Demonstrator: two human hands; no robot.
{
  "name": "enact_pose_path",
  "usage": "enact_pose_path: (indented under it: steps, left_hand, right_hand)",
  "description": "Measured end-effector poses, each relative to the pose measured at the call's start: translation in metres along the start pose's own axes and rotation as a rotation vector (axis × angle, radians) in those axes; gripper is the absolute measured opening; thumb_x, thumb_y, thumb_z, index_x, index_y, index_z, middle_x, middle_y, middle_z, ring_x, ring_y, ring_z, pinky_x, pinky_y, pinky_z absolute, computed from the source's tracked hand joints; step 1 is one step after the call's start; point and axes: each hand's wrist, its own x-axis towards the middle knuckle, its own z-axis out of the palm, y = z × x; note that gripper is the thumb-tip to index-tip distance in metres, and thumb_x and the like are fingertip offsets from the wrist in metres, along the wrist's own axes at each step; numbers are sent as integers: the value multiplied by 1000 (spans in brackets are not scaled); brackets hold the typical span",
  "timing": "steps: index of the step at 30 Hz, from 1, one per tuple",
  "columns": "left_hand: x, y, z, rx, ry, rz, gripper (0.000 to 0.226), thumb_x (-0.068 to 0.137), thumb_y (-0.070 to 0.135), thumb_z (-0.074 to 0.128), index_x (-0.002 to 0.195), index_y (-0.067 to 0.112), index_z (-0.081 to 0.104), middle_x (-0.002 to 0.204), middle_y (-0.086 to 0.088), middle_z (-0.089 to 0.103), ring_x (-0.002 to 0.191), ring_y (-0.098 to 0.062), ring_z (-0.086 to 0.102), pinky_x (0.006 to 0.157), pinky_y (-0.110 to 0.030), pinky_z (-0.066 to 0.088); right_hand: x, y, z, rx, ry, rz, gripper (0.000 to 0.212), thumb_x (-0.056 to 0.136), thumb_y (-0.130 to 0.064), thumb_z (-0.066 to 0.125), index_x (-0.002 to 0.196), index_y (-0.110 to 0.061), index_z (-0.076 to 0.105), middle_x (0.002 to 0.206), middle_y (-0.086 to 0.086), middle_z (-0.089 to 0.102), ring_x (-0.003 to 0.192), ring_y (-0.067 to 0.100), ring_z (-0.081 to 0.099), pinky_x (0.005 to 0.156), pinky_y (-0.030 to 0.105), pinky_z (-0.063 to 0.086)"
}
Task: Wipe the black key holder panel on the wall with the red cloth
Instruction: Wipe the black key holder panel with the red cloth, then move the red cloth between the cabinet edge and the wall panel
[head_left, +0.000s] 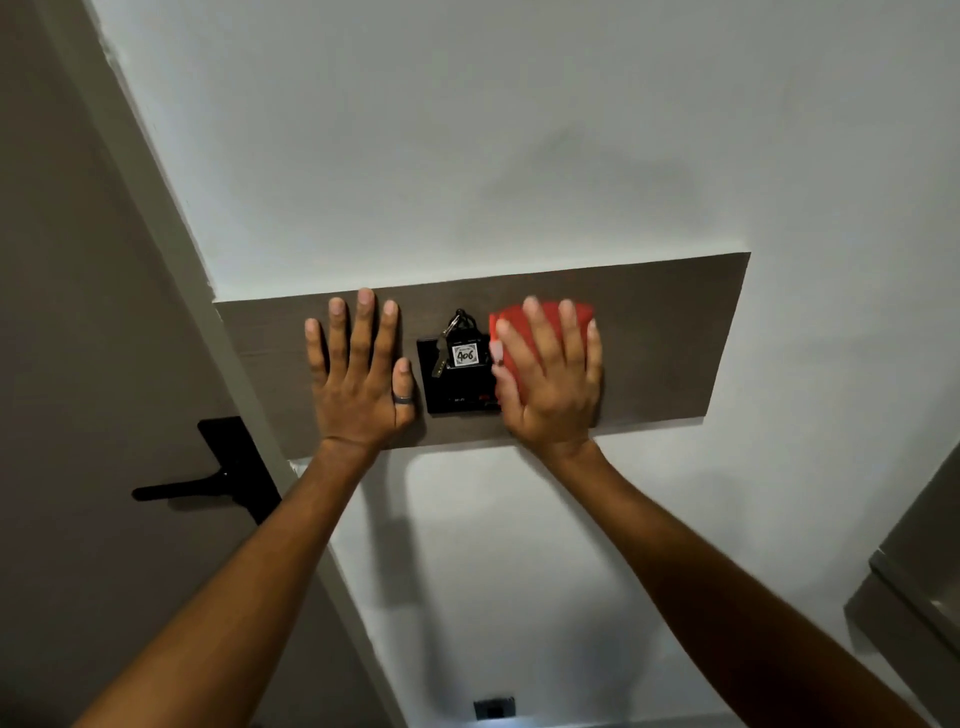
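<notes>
Pressing the red cloth (540, 325) flat on the brown board (670, 348), the right hand (550, 384) touches the black key holder panel (457, 387); left hand (358, 374) rests beside it, fingers spread, released.

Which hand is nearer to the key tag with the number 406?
Right. The right hand, pressing the red cloth, has its thumb next to the key tag. The left hand lies flat on the brown board, further away on the other side.
</notes>
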Motion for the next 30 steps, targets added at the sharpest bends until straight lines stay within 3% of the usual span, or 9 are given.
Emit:
enact_pose_path:
  steps: [5,10,13,19,22,24,26,28,30]
  left_hand:
    - [2,0,-4,18,-22,-5,61,105,35,30,162,16,18,172,-1,-3,159,-26,-3,129,-51,1]
    - [0,2,-6,14,-53,-42,62,106,35,33,163,16,18,173,-1,-2,159,-27,-1,130,-51,1]
    - [-1,5,-13,-18,-109,-70,61,107,34,33,162,16,16,172,-1,-3,159,-23,-6,129,-47,-3]
    - [-47,56,-43,-214,-319,-351,61,108,33,31,163,11,14,171,-13,12,159,-24,-4,130,-47,3]
    - [-90,106,-56,-358,-371,-511,60,107,31,34,161,8,22,171,-10,16,159,-27,7,130,-48,11]
    - [-119,141,-62,-429,-431,-533,60,105,31,35,159,6,26,169,-11,20,159,-28,10,130,-48,12]
    - [-142,185,-65,-507,-541,-493,61,105,33,34,160,7,26,170,-10,19,159,-27,9,130,-44,9]
    - [-158,231,-65,-597,-674,-417,61,105,36,34,160,8,27,170,-9,19,159,-25,9,130,-43,10]
    - [-167,276,-59,-672,-791,-351,61,105,37,34,159,8,30,169,-8,22,159,-25,11,129,-47,16]
  right_hand:
    - [-10,9,-15,-6,-81,-152,39,106,-34,52,140,-21,65,150,10,59,144,38,47,117,60,41]
    - [30,-10,-9,-7,-84,24,41,110,-38,45,143,-23,64,154,5,57,148,34,46,121,60,39]
    - [21,-11,-14,-20,-106,-58,40,110,-34,44,140,-20,67,150,6,61,142,35,54,115,60,46]
    - [-26,28,-67,8,-376,-137,44,102,-18,64,146,-15,60,155,6,56,140,31,57,95,45,56]
    - [-56,48,-106,333,-555,329,43,107,-22,58,149,-14,54,154,2,57,137,19,58,106,35,52]
    - [-68,53,-129,650,-512,897,34,110,-25,55,142,-19,60,131,-13,70,114,2,69,93,17,56]
    - [-84,70,-153,943,-416,1402,24,113,-27,47,126,-17,65,101,-13,76,92,6,73,76,17,58]
    - [-105,96,-180,1287,-358,1712,37,114,-36,32,99,-15,58,81,1,59,74,20,56,64,26,53]
    - [-127,126,-206,1462,-269,1835,44,113,-38,21,76,-16,34,71,5,26,62,21,26,53,29,36]
